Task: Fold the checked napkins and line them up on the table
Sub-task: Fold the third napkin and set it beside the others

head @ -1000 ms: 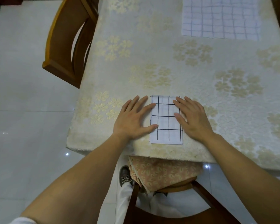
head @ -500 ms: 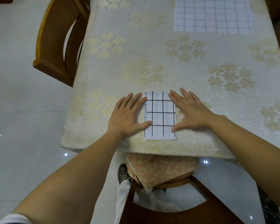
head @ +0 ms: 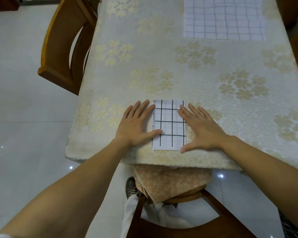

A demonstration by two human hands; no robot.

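- Between the fingers of both hands, near the front edge of the table [head: 162, 69], lies the folded napkin [head: 170, 124]. It is a narrow white rectangle with black checks, flat on the floral tablecloth [head: 120, 50].
- On its left side, the left hand [head: 136, 127] lies palm down with fingers [head: 145, 107] straight and slightly spread. Their tips reach the napkin's left edge, and the thumb [head: 156, 133] rests on its lower left part. It grips nothing.
- On its right side, the right hand [head: 202, 130] is likewise flat and spread wide. Its fingertips [head: 183, 111] press the napkin's upper right part. Its thumb points at the lower right corner, touching it or just beside it; the view does not settle which.
- Well beyond the fingertips, toward the far right of the table, a second napkin [head: 224, 19] with paler blue checks lies spread open, unfolded.
- Count: two hands and two checked napkins, one folded and one open.
- Two wooden chairs show plainly. A side chair [head: 62, 48] stands left of the left fingers, and a near chair [head: 179, 227] sits behind the wrists with a patterned cushion [head: 170, 181]. Brown wood at the right edge may be a third.
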